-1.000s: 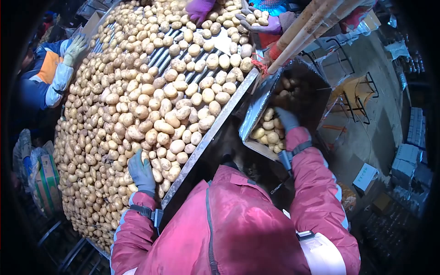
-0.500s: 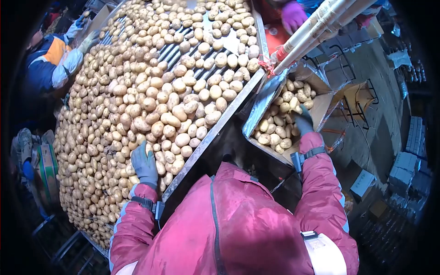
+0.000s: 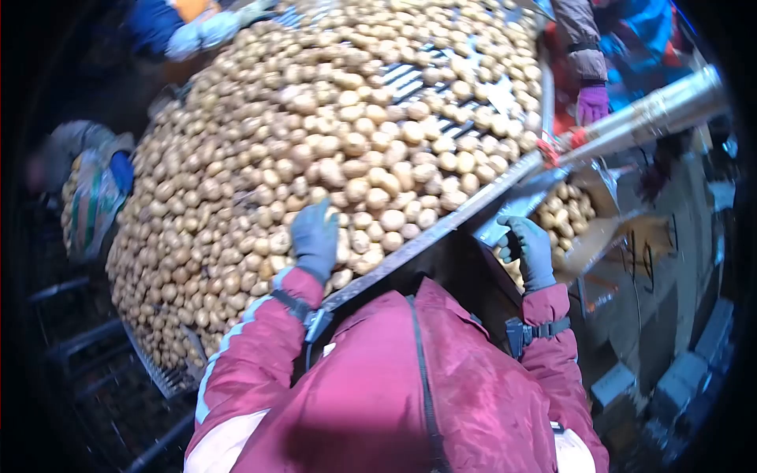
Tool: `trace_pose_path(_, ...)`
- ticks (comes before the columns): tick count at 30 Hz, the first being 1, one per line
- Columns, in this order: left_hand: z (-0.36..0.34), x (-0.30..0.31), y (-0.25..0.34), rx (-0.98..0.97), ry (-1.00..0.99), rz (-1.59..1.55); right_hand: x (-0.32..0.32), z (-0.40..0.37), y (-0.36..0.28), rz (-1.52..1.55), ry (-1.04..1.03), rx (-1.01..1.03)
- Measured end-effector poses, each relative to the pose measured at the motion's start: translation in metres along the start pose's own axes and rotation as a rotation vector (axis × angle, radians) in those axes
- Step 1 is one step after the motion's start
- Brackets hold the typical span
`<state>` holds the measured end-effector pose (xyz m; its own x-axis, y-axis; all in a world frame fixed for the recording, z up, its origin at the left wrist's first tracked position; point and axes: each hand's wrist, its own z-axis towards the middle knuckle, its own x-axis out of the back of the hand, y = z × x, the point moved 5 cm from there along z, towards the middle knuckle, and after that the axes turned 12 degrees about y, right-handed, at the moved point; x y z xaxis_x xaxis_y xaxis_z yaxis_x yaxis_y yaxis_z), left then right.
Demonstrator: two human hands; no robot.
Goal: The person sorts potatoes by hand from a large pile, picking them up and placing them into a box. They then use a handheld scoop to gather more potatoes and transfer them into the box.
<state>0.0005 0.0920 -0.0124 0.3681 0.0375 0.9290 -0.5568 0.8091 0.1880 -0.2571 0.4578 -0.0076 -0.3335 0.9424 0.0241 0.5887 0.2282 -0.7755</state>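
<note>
My left hand point(image 3: 315, 240), in a grey glove, rests on a large heap of potatoes point(image 3: 260, 189) near the front edge of a slatted sorting table. Its fingers reach forward over the potatoes, and no grip on one can be made out. My right hand point(image 3: 530, 251), gloved alike, is raised over the near side of a lined cardboard box point(image 3: 582, 264) holding potatoes point(image 3: 564, 217). Its fingers are bent and apart, with nothing visible between them.
A metal rim point(image 3: 441, 236) edges the table. Taped poles point(image 3: 654, 114) slant over the box, tied with red string. A co-worker's purple glove point(image 3: 591, 104) shows beyond them; another person's sleeve point(image 3: 205, 33) is far left. Cartons point(image 3: 682, 378) stand at right.
The view has swung, shifting the scene. My right hand has lifted off the potatoes in the box and come back toward the table. My left hand remains on the heap.
</note>
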Motion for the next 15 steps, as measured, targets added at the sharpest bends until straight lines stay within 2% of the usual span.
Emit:
trace_pose_path(1,0.002,-0.006,0.005,0.044,0.019,-0.059,-0.030,-0.008,-0.010,0.005,-0.081,-0.015)
trace_pose_path(2,-0.007,-0.014,0.008,0.000,-0.070,-0.025,-0.063,-0.017,-0.013,0.006,-0.155,-0.032)
trace_pose_path(3,-0.002,-0.020,0.020,-0.059,-0.037,-0.013,-0.092,-0.025,-0.015,0.006,-0.221,-0.047)
trace_pose_path(5,0.011,0.000,0.035,-0.074,-0.175,-0.107,-0.146,-0.027,-0.005,-0.260,-0.547,0.337)
trace_pose_path(7,0.024,0.002,0.018,-0.007,-0.103,-0.183,-0.191,-0.030,0.019,-0.263,-0.698,0.182)
trace_pose_path(8,0.032,0.004,0.008,0.045,-0.041,-0.261,-0.211,-0.034,0.019,-0.349,-0.772,0.279)
trace_pose_path(9,0.039,0.013,-0.004,-0.005,0.054,-0.236,-0.228,-0.037,0.018,-0.432,-0.844,0.375)
trace_pose_path(10,0.045,0.018,-0.020,0.070,0.108,-0.226,-0.237,-0.036,0.027,-0.407,-0.851,0.109)
trace_pose_path(11,0.060,0.039,-0.025,0.143,0.162,-0.217,-0.250,-0.030,0.027,-0.445,-0.874,0.246)
trace_pose_path(13,0.040,-0.039,-0.081,0.072,-0.059,-0.129,-0.263,-0.031,0.005,-0.520,-0.857,0.290)
trace_pose_path(15,0.055,-0.052,-0.062,-0.024,-0.002,0.055,-0.264,-0.016,0.005,-0.489,-0.879,0.414)
